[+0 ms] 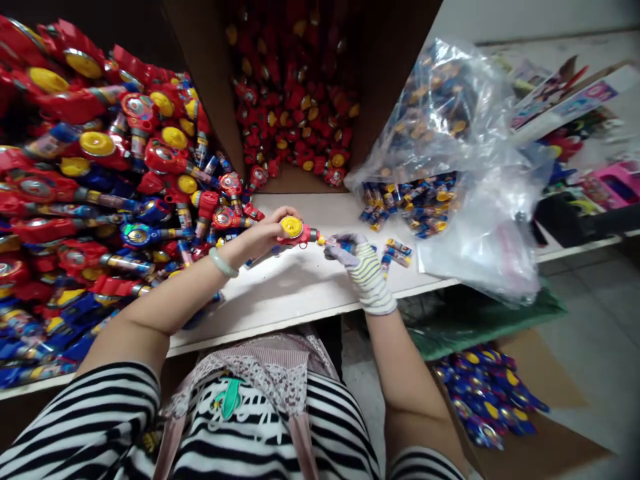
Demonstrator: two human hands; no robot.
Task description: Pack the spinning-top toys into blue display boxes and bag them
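My left hand (264, 233), bare with a pale green bracelet on the wrist, is closed around a red toy (301, 236) with a round yellow disc on top and a short dark collar at its right end. My right hand (361, 267) wears a striped knit glove. Its fingers are pinched around a small blue tube (345, 245), which they largely cover. A yellow tip shows between that hand and the toy's collar; whether the parts touch is too small to tell. Several loose printed tubes (399, 252) lie just right of the gloved hand on the white table (285, 293).
Red and blue toys with tubes fitted are heaped at left (100, 200). A cardboard box (290, 181) of red toys stands ahead. Right of it, a clear plastic bag (450, 100) spills tubes (425, 200). Below right, an open carton (545, 433) holds blue toys on the floor.
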